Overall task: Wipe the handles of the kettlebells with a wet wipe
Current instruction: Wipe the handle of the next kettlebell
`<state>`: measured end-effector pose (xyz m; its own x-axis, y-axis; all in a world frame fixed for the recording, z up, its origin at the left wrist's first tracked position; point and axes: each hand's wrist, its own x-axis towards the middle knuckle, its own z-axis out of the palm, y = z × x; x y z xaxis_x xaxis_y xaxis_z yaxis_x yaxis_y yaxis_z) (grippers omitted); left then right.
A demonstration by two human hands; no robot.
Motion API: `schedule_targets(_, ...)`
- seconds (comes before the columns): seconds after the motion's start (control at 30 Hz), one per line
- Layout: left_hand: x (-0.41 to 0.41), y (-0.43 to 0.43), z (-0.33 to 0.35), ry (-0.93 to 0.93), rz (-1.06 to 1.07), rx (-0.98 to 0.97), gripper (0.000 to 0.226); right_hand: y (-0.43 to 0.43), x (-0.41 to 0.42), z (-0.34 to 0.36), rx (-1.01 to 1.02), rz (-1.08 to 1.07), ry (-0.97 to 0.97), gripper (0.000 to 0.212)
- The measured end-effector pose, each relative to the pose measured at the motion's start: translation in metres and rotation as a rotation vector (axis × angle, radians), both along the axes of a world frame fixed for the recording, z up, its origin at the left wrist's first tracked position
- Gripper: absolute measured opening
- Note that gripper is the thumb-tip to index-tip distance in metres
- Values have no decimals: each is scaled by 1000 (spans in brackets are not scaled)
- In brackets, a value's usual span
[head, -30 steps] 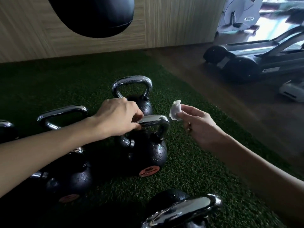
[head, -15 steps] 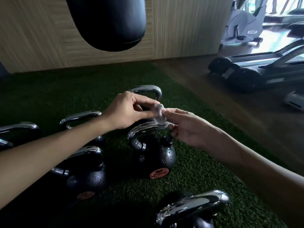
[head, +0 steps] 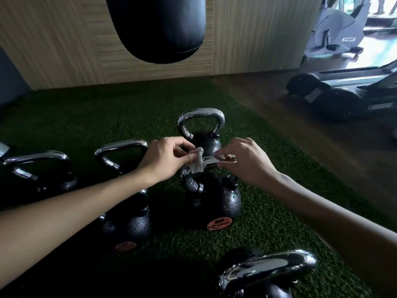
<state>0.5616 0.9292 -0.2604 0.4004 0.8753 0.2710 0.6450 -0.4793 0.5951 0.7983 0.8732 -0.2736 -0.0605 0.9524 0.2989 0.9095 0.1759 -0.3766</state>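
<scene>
Middle kettlebell, black with an orange label low on its front, stands upright on the green turf and is beaded with droplets. Its chrome handle is on top. The wet wipe is a crumpled white wad draped over the left part of that handle and touching it.

Left hand comes in from the left of the middle kettlebell, thumb and fingers pinching the wipe against the handle. Right hand comes in from its right, fingers curled down over the right end of the handle. Cannot tell whether they actually grip the bar or only touch it (fingertips are blurred, with something pale there).

Other kettlebells around the middle kettlebell:
- Rear kettlebell is just behind it, with its handle arch fully in view.
- Front-left kettlebell is to its near left, partly under the left forearm.
- Left kettlebell is farther back on the left.
- Far-left kettlebell is well to the left.
- Near kettlebell is in front of it at the bottom edge, handle towards the camera.

Punching bag hangs above and behind the middle kettlebell, in front of the wood-panel wall. Treadmill and exercise bike are well off to its right rear, on the bare floor.
</scene>
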Motion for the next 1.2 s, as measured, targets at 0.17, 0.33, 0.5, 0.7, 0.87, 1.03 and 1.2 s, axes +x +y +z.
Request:
schedule_targets(0.17,8,2,-6,72,-15,167,14,0,0,2,40,5,-77,35)
schedule_targets(0.33,1,5,-1,171,-115,44,36,1,-5,14,13,48,-282,44)
schedule_targets(0.5,-1,5,0,150,-195,17,48,0,1,2,66,74,-331,32)
schedule_targets(0.7,15,9,7,187,-266,-7,46,-4,29,-10,52,64,-206,43)
schedule_targets(0.87,21,8,4,182,-233,-40,34,-8,61,-15,20,30,-139,52)
schedule_targets(1.03,54,-4,-10,58,-283,183,39,-23,88,-23,0,-62,-27,48)
schedule_targets(1.2,71,-1,-35,-88,-244,197,37,-31,104,-27,-13,-112,6,46)
